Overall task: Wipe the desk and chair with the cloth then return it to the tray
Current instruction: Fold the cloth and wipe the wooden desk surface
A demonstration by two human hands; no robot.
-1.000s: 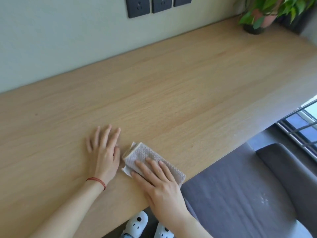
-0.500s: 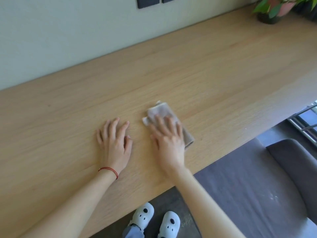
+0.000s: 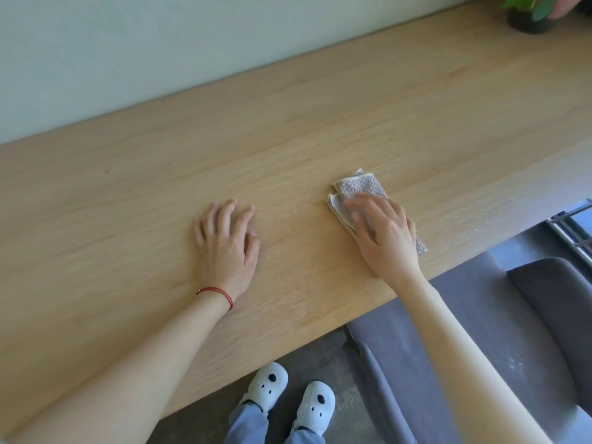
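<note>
A folded grey-beige cloth (image 3: 357, 187) lies flat on the long light wooden desk (image 3: 288, 129), near its front edge. My right hand (image 3: 384, 235) presses down on the cloth with fingers spread, covering most of it. To the left, my left hand (image 3: 226, 248) rests palm down on the bare wood, fingers apart, a red string around its wrist. Below the desk edge at the right stands the grey upholstered chair (image 3: 480, 331). No tray is in view.
A potted plant (image 3: 531, 14) stands at the far right back of the desk against the pale wall (image 3: 160, 43). A metal rail (image 3: 573, 232) shows at the right edge. My white shoes (image 3: 288, 395) stand on the dark floor under the desk.
My right hand has slid the cloth away from the front edge and to the right along the desk. The left hand has stayed flat on the wood.
</note>
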